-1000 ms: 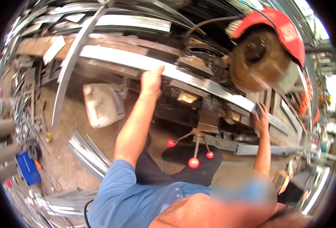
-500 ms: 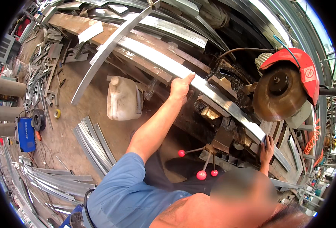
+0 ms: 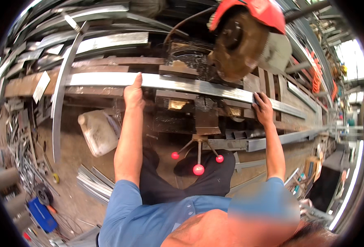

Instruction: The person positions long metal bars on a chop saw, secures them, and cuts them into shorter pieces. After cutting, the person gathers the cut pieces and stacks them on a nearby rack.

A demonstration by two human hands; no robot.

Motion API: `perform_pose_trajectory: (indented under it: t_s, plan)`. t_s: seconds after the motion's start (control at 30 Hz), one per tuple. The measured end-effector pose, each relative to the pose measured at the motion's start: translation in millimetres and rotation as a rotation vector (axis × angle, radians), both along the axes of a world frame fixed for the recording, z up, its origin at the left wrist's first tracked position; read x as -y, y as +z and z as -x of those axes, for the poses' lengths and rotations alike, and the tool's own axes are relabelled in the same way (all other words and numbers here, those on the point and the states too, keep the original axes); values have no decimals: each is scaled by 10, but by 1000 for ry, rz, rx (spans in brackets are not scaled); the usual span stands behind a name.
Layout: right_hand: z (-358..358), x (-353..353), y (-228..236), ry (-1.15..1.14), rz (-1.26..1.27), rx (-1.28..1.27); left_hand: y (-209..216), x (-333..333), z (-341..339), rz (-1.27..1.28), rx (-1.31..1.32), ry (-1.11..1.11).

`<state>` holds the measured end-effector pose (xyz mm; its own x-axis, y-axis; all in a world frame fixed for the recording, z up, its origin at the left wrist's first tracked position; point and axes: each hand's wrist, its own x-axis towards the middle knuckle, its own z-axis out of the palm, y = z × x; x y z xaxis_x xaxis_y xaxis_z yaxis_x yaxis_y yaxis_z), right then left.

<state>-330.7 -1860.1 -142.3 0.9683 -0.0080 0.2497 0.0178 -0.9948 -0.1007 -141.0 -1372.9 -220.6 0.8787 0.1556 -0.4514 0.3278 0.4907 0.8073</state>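
— Where's the steel bar (image 3: 182,83)?
— Lying flat across the saw's bed, under the raised abrasive disc (image 3: 235,45).
— Hands?
— Left hand (image 3: 133,94) pressed on its near edge, fingers together; right hand (image 3: 264,109) curled over it past the disc.
— Below?
— Red-knobbed vise handle (image 3: 198,158); white jerrycan (image 3: 97,131) on the floor.

Dirt floor (image 3: 71,173) — white plastic jug (image 3: 97,132), metal strips (image 3: 92,183), blue box (image 3: 42,214), scrap offcuts (image 3: 23,142)

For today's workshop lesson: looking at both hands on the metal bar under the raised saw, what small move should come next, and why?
Probably hold the metal bar flat and tighten the vise handle: the left hand and right hand rest on it either side of the raised cut-off saw.
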Motion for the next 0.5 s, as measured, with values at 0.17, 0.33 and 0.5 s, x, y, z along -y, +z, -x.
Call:
perform_pose_trajectory:
  t_s: [0.17, 0.33, 0.5]
  plan:
    - [-10, -45, -62, -41, -26, 54, 108, 37, 12, -108, -89, -21]
    - [165, 44, -101, -74, 0, -37, -39, 129, -5, -130, 70, 82]
    - [126, 149, 147, -108, 37, -225, -5, 188, 97, 48, -61, -233]
